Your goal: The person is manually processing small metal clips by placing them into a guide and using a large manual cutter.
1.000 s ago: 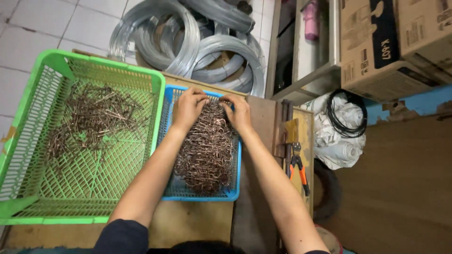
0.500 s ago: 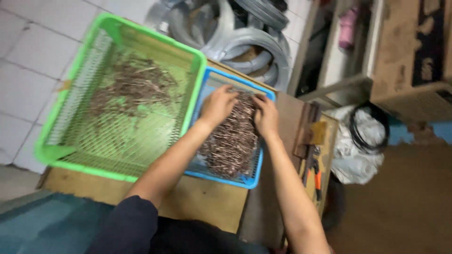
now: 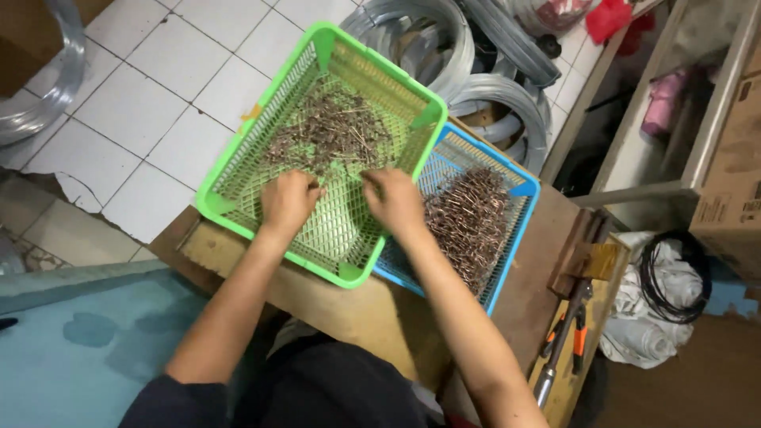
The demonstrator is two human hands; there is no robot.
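A green mesh basket (image 3: 238,204) sits on a wooden bench and holds a loose heap of thin brown metal pieces (image 3: 329,131) in its far half. Both hands are inside it. My left hand (image 3: 289,200) is curled over the near edge of that heap, fingers closed on some of the pieces. My right hand (image 3: 394,198) rests beside it, fingers bent down onto the mesh; whether it holds any pieces I cannot tell. To the right, partly under the green basket, a blue mesh basket (image 3: 523,192) holds a dense pile of the same pieces (image 3: 472,222).
Coils of grey wire (image 3: 491,95) lie on the tiled floor behind the baskets, another coil (image 3: 47,87) at far left. Pliers with orange handles (image 3: 575,337) lie on the bench's right edge. A white cloth with a black cable (image 3: 662,305) and cardboard boxes (image 3: 737,182) are at right.
Both hands have left the pile in the blue basket and moved left into the green basket. The view has swung and tilted toward the left.
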